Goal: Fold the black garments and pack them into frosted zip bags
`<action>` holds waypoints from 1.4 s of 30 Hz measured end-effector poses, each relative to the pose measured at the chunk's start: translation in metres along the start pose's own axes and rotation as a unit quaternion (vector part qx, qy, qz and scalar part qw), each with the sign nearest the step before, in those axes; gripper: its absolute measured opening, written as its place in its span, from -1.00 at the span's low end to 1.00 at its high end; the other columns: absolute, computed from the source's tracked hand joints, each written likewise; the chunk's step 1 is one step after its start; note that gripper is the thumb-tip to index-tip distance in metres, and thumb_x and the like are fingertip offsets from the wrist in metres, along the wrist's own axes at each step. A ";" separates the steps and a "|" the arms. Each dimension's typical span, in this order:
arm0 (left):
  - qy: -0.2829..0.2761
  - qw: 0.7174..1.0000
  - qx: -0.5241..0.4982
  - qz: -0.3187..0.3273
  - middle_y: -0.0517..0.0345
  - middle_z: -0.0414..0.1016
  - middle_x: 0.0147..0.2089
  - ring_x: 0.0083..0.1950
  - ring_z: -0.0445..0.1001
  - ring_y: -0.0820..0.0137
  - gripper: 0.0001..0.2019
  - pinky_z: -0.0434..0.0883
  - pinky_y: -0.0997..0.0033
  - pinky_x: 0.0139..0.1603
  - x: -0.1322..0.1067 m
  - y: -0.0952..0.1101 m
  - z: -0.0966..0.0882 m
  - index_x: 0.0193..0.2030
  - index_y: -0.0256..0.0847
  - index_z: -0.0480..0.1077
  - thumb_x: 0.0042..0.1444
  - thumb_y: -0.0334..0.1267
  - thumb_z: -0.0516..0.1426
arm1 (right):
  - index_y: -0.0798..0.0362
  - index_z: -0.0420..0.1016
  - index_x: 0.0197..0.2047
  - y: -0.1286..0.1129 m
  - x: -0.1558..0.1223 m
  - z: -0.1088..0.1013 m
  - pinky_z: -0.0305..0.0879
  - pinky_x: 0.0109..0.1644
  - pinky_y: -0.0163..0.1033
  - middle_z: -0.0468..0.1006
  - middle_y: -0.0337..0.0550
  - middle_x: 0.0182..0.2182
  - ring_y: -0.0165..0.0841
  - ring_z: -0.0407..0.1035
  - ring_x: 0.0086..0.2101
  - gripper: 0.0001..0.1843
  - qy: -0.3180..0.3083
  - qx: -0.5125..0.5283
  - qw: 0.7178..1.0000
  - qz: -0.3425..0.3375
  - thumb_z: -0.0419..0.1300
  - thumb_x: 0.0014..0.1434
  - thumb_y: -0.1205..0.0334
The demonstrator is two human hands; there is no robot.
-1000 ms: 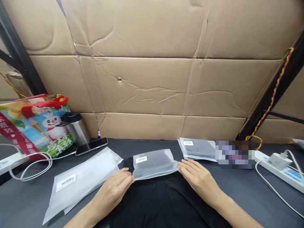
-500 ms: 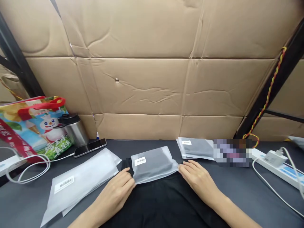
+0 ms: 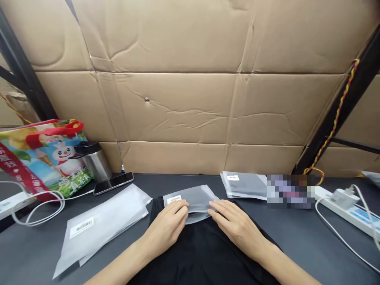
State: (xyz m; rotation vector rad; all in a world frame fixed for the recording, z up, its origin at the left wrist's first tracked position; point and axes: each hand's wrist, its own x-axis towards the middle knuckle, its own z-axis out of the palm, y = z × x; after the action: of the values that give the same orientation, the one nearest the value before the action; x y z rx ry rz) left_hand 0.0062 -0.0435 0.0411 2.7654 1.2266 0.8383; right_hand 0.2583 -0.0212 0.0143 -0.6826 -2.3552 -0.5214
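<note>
1. At the far left of the dark grey table [image 3: 32, 253], a white power strip [image 3: 12, 202] sits by a looped white cable [image 3: 38, 209]. Behind them stands a colourful woven tote bag [image 3: 38, 158] with red handles, against a cardboard wall [image 3: 184, 111].
2. Beside the tote are a steel flask [image 3: 96, 166] with a black lid and a smartphone [image 3: 113, 183] lying flat.
3. Nearer the person, a stack of frosted plastic bags [image 3: 101, 227] with a barcode label lies at a slant, just left of the left hand.
4. The left hand [image 3: 164, 225] lies open, fingers extended over the left part of a frosted bag [image 3: 197, 200], not clenched.
5. That bag sits on a black garment [image 3: 196, 253], just ahead of the wrists, its long axis running left to right. Both hands touch it about equally.
6. The right hand [image 3: 237, 225] rests open and flat on its right end, with no pinch visible.
7. Farther back lies another frosted bag [image 3: 245, 186] with dark contents, then a pixelated patch that cannot be made out.
8. At the far right, a charger [image 3: 340, 196] is plugged into a second power strip [image 3: 353, 209].
</note>
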 end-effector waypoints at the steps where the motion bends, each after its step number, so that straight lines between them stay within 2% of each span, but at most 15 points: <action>1: 0.014 1.000 -0.012 -0.023 0.03 0.38 0.00 0.05 0.40 0.28 -0.81 0.39 0.25 0.07 0.001 0.000 0.001 -0.10 -0.14 0.26 0.31 -0.42 -0.11 | 0.11 0.40 0.05 0.000 0.002 -0.001 0.31 0.13 -0.05 0.48 0.00 0.03 -0.26 0.33 0.05 -0.65 0.006 -0.001 1.000 -0.002 0.01 0.23 0.49; 3: 0.036 0.997 -0.026 -0.058 0.05 0.37 -0.02 -0.02 0.43 0.30 -0.82 0.42 0.28 -0.01 0.003 0.000 0.001 -0.07 -0.14 0.23 0.33 -0.39 -0.14 | 0.10 0.41 0.04 -0.001 0.006 -0.002 0.31 0.13 -0.05 0.46 0.00 0.05 -0.27 0.31 0.07 -0.66 0.015 -0.003 1.000 0.002 0.03 0.23 0.48; 6: 0.052 0.994 -0.024 -0.088 0.06 0.36 -0.03 -0.08 0.46 0.30 -0.83 0.44 0.28 -0.08 0.006 0.002 0.003 -0.06 -0.14 0.19 0.35 -0.36 -0.17 | 0.09 0.50 -0.21 -0.004 0.013 0.000 0.29 0.14 0.00 0.45 -0.02 0.06 -0.20 0.26 0.11 -0.84 0.006 0.003 1.000 0.019 0.09 0.24 0.36; 9: 0.051 0.994 -0.019 -0.096 0.05 0.36 -0.05 -0.08 0.46 0.28 -0.82 0.45 0.27 -0.11 0.008 0.004 0.004 -0.05 -0.15 0.18 0.35 -0.35 -0.18 | 0.08 0.47 -0.39 -0.009 0.023 0.003 0.24 0.18 0.02 0.47 -0.04 0.03 -0.18 0.23 0.13 -0.82 0.005 0.006 1.000 0.025 0.12 0.23 0.31; 11: 0.052 0.994 -0.021 -0.098 0.05 0.37 -0.07 -0.09 0.46 0.27 -0.82 0.44 0.28 -0.14 0.009 0.007 0.004 -0.05 -0.14 0.19 0.34 -0.35 -0.18 | 0.10 0.48 -0.27 -0.012 0.032 0.005 0.18 0.21 0.04 0.41 0.00 0.10 -0.18 0.15 0.18 -0.91 -0.005 -0.012 1.000 0.026 0.14 0.21 0.32; 15: 0.048 0.992 -0.049 -0.105 0.08 0.41 -0.14 -0.14 0.47 0.29 -0.82 0.43 0.28 -0.17 0.011 0.012 0.000 -0.09 -0.14 0.22 0.36 -0.31 -0.18 | 0.18 0.47 -0.12 -0.010 0.047 0.021 0.08 0.23 0.16 0.15 0.14 0.25 -0.04 -0.06 0.26 -0.76 -0.055 -0.074 0.996 0.011 0.22 0.10 0.37; 18: 0.037 0.990 -0.079 -0.109 0.03 0.44 0.00 0.02 0.44 0.28 -0.77 0.40 0.23 0.01 0.013 0.005 -0.004 0.00 -0.16 0.25 0.37 -0.25 -0.17 | 0.18 0.52 -0.35 -0.003 0.048 0.040 0.06 0.25 0.15 0.25 0.15 0.20 -0.02 -0.02 0.24 -0.95 -0.066 -0.085 0.994 -0.001 0.22 0.06 0.43; 21: -0.031 0.988 -0.097 -0.117 0.07 0.23 0.29 0.32 0.14 0.29 -0.63 0.19 0.13 0.27 0.015 -0.013 -0.002 0.28 -0.11 0.11 0.40 -0.21 -0.22 | 0.16 0.51 -0.44 0.001 0.043 0.048 0.03 0.27 0.11 0.34 0.09 0.15 -0.05 0.02 0.23 -0.93 -0.060 -0.062 0.996 0.000 0.22 0.06 0.45; 25: -0.165 0.977 -0.092 -0.097 0.14 -0.02 0.39 0.38 -0.08 0.32 -0.56 0.06 0.09 0.33 0.013 -0.036 0.007 0.37 -0.09 -0.03 0.41 -0.20 -0.32 | 0.16 0.50 -0.25 -0.010 0.043 0.031 0.05 0.27 0.09 0.37 0.05 0.12 -0.10 0.03 0.23 -0.85 -0.052 -0.029 0.998 0.003 0.18 0.06 0.44; 29: -0.179 0.978 -0.069 -0.087 0.08 -0.01 0.37 0.37 -0.07 0.26 -0.57 0.08 0.07 0.31 0.009 -0.042 0.017 0.36 -0.11 0.00 0.41 -0.19 -0.27 | 0.18 0.47 -0.20 -0.040 0.040 0.001 0.14 0.25 -0.05 0.42 0.07 0.07 -0.14 0.15 0.17 -0.79 -0.042 -0.010 0.999 -0.023 0.17 0.03 0.39; 32: -0.169 0.981 -0.043 -0.078 0.05 0.02 0.37 0.37 -0.09 0.20 -0.57 0.05 0.01 0.31 0.009 -0.042 0.026 0.35 -0.11 0.03 0.39 -0.14 -0.19 | 0.12 0.47 -0.37 -0.057 0.030 -0.015 0.44 -0.08 -0.13 0.57 -0.02 -0.28 -0.16 0.45 -0.18 -0.87 -0.077 -0.017 0.997 -0.006 0.25 -0.07 0.30; 35: -0.158 0.985 -0.012 -0.066 -0.01 0.02 0.37 0.38 -0.12 0.14 -0.55 0.02 -0.06 0.31 0.010 -0.042 0.032 0.34 -0.13 0.05 0.36 -0.11 -0.11 | 0.06 0.43 -0.47 -0.056 0.016 -0.028 0.46 -0.43 -0.16 0.52 -0.15 -0.53 -0.24 0.43 -0.50 -0.84 -0.139 -0.022 0.988 0.066 0.33 -0.15 0.24; 37: -0.152 0.987 -0.006 -0.061 -0.04 -0.01 0.38 0.39 -0.14 0.13 -0.53 0.01 -0.07 0.31 0.009 -0.038 0.027 0.36 -0.13 0.02 0.36 -0.11 -0.09 | 0.09 0.49 -0.27 -0.049 0.011 -0.036 0.49 -0.31 -0.12 0.58 -0.03 -0.32 -0.16 0.48 -0.35 -0.65 -0.131 -0.006 0.987 0.098 0.36 -0.14 0.11; 39: -0.154 0.986 -0.010 -0.059 -0.02 -0.08 0.40 0.39 -0.15 0.15 -0.50 0.01 -0.03 0.32 0.005 -0.030 0.015 0.38 -0.12 -0.07 0.36 -0.09 -0.11 | 0.12 0.42 0.02 -0.041 0.009 -0.043 0.44 -0.06 -0.11 0.49 0.07 0.00 -0.10 0.42 -0.07 -0.38 -0.119 0.030 0.988 0.091 0.33 -0.07 -0.01; 42: -0.182 0.982 -0.028 -0.044 0.08 -0.18 0.42 0.39 -0.13 0.19 -0.42 0.05 0.05 0.32 -0.008 -0.014 -0.010 0.40 -0.06 -0.21 0.34 -0.07 -0.07 | 0.03 0.23 0.22 -0.035 0.009 -0.046 0.32 0.13 -0.20 0.30 -0.08 0.19 -0.22 0.27 0.11 -0.36 -0.166 0.098 0.980 0.054 0.24 0.10 0.09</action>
State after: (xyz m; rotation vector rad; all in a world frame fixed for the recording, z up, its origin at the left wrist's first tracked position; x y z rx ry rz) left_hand -0.0127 -0.0408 0.0431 2.6368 1.2201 0.3323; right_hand 0.2527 -0.0691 0.0474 -0.8520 -2.6135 -0.1294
